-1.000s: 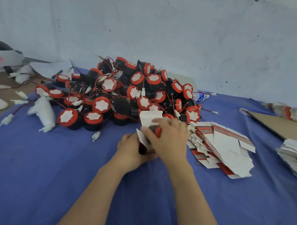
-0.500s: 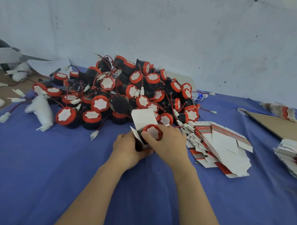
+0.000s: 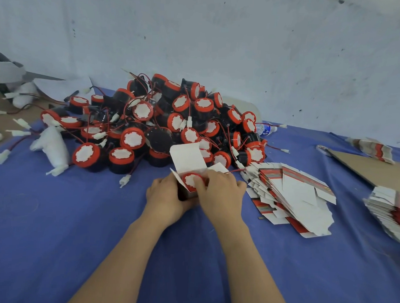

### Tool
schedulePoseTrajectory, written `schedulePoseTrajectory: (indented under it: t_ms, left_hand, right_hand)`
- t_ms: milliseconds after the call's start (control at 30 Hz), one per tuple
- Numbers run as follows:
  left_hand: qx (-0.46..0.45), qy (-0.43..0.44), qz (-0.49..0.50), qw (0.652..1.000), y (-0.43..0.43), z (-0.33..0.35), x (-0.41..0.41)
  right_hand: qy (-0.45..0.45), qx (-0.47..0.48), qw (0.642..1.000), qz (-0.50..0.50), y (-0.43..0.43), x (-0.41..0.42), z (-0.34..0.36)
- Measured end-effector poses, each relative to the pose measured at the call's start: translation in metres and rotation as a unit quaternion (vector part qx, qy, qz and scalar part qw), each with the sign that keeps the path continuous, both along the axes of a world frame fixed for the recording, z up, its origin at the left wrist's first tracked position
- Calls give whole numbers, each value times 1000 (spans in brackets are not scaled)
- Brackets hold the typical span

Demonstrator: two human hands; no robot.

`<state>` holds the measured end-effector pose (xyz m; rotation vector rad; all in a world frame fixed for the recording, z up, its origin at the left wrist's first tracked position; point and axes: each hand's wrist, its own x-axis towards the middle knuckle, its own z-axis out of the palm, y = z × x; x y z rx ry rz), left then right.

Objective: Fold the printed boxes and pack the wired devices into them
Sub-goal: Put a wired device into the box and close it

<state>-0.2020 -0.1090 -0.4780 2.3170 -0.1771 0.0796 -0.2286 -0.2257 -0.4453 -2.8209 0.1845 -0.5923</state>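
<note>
A small printed box (image 3: 189,159) stands on the blue cloth with its white lid flap raised. My left hand (image 3: 167,197) grips the box from its left side. A round device (image 3: 191,179) with a red rim and white face sits in the box's mouth, and my right hand (image 3: 221,193) presses it with curled fingers. Behind lies a big pile of the same wired devices (image 3: 149,124). To the right is a fanned stack of flat printed boxes (image 3: 291,194).
A second stack of flat boxes (image 3: 391,212) lies at the far right edge beside a brown cardboard sheet (image 3: 372,169). A white foam lump (image 3: 53,146) and loose white connectors lie on the left. A water bottle (image 3: 265,129) rests behind the pile, near the wall.
The device has gone from being held over the box to sitting in its mouth. The lid flap now stands more upright, and both hands stayed at the box.
</note>
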Motion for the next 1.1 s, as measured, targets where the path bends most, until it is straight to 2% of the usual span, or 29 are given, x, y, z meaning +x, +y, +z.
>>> schedulePoseTrajectory:
  t_ms: [67, 167, 233, 267, 333, 367, 433, 500, 567, 633, 767, 867, 933, 1100]
  left_hand:
    - [-34, 23, -18, 999, 1, 3, 1]
    - [-208, 67, -60, 974, 1, 9, -2]
    - [-277, 77, -26, 958, -4, 11, -6]
    - [-268, 62, 3, 961, -7, 11, -7]
    - [-152, 22, 64, 986, -11, 10, -9]
    - [-110, 10, 82, 990, -12, 11, -10]
    - [-119, 19, 77, 990, -12, 13, -11]
    - [-134, 28, 68, 988, -10, 14, -11]
    - [-127, 28, 69, 989, -10, 14, -12]
    - [-124, 28, 73, 989, -11, 14, -12]
    - [-103, 27, 73, 992, -12, 16, -11]
    - [-91, 28, 72, 993, -11, 16, -11]
    - [-99, 31, 68, 992, -10, 16, -11]
    - [-103, 32, 75, 991, -11, 17, -11]
  right_hand:
    - [14, -44, 999, -13, 2, 0, -1]
    - [17, -32, 999, -21, 3, 0, 2]
    - [44, -4, 999, 16, 1, 0, 5]
    - [58, 13, 997, 42, -1, -1, 6]
    - [47, 67, 994, 75, -8, -3, 10]
    - [16, 90, 994, 63, -15, -3, 14]
    - [-44, 82, 995, -28, -32, -3, 24]
    - [5, 36, 994, -106, -47, -5, 33]
    - [103, 20, 987, -120, -54, -7, 34]
    - [139, 64, 985, -79, -53, -12, 33]
    - [84, 190, 975, 74, -44, -21, 46]
    - [126, 303, 930, 166, -29, -19, 50]
    - [133, 358, 905, 186, -24, -16, 47]
    - [70, 306, 935, 166, -27, -12, 35]
